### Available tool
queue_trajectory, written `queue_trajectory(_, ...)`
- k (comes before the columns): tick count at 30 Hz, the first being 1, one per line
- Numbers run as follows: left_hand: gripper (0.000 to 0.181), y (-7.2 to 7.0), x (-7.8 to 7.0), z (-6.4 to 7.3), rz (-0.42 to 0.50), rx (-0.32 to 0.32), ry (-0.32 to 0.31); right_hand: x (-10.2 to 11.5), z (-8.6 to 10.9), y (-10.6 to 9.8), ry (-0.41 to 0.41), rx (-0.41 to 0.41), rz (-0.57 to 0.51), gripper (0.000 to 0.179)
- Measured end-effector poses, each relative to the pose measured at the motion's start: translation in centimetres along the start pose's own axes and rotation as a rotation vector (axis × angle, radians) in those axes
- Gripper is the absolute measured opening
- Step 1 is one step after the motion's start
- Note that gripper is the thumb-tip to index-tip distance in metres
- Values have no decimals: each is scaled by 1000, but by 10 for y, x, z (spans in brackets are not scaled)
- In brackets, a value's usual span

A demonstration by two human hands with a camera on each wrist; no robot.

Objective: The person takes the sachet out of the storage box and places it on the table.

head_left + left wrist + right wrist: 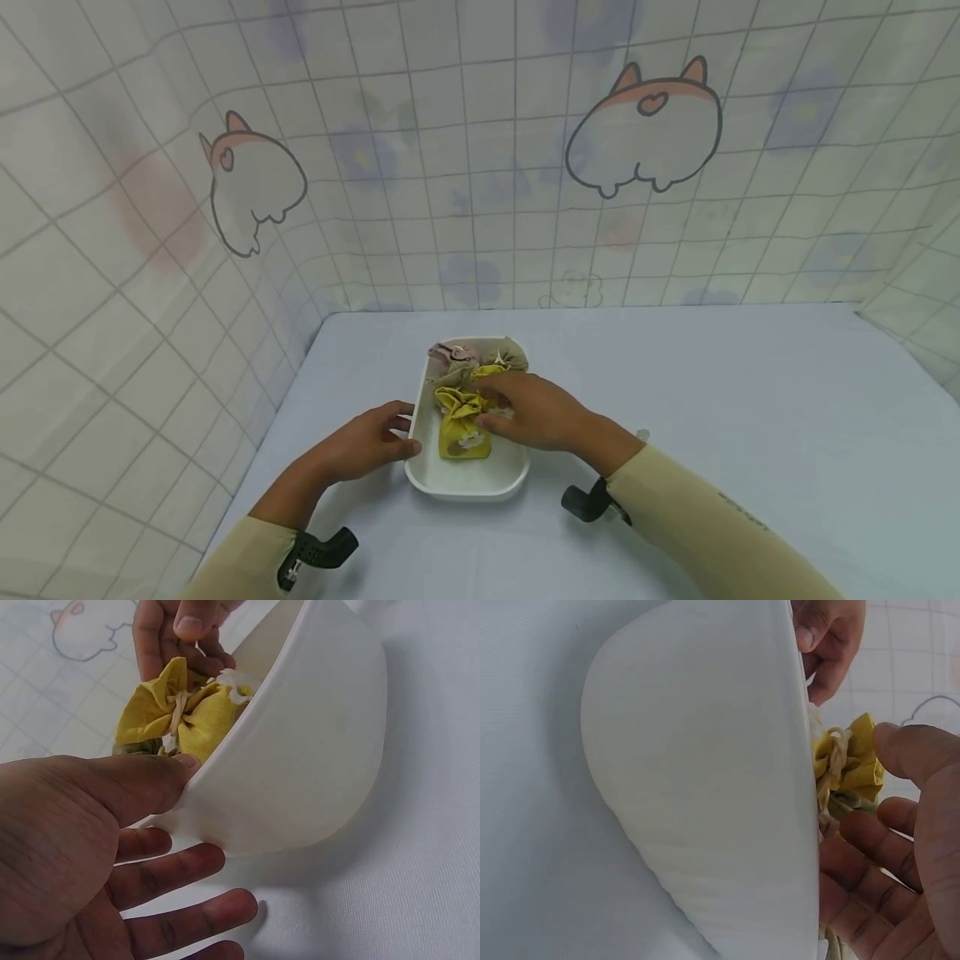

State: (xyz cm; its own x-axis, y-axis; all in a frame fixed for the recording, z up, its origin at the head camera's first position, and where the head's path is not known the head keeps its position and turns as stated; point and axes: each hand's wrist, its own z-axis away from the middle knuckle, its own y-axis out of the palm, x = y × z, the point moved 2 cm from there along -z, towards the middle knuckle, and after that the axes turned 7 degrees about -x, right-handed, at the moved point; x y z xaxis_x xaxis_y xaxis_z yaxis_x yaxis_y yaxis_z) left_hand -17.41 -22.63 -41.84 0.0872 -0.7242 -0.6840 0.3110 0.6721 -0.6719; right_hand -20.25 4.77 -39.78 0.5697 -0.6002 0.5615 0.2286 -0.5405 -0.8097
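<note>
A white plastic tub (467,483) holds several small drawstring pouches. One yellow pouch (465,429) with a white flower print lies in its near half, neck gathered by a cord. My left hand (363,442) is at the tub's left side, thumb tip at the rim and the other fingers loosely spread along the outside wall. My right hand (536,410) reaches over the right rim, fingers bent above the pouches and thumb beside the yellow one. In the right wrist view a gap shows between that thumb and the fingers. Its fingertips partly hide another yellow pouch (491,371).
At the tub's far end are a pinkish pouch (450,354) and a grey-green pouch (510,354). A white cloth covers the table (712,433). Behind and to the left hangs a checked curtain (480,167) with cartoon prints. Dark camera mounts are strapped to both wrists.
</note>
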Motion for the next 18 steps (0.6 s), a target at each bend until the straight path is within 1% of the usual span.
queue_trajectory(10, 62, 0, 1, 0, 3, -1, 12, 3, -6, 6, 8, -21, 69, 53)
queue_trajectory(18, 61, -1, -1, 2, 5, -3, 14, 4, -9, 10, 32, -36, 93, 46)
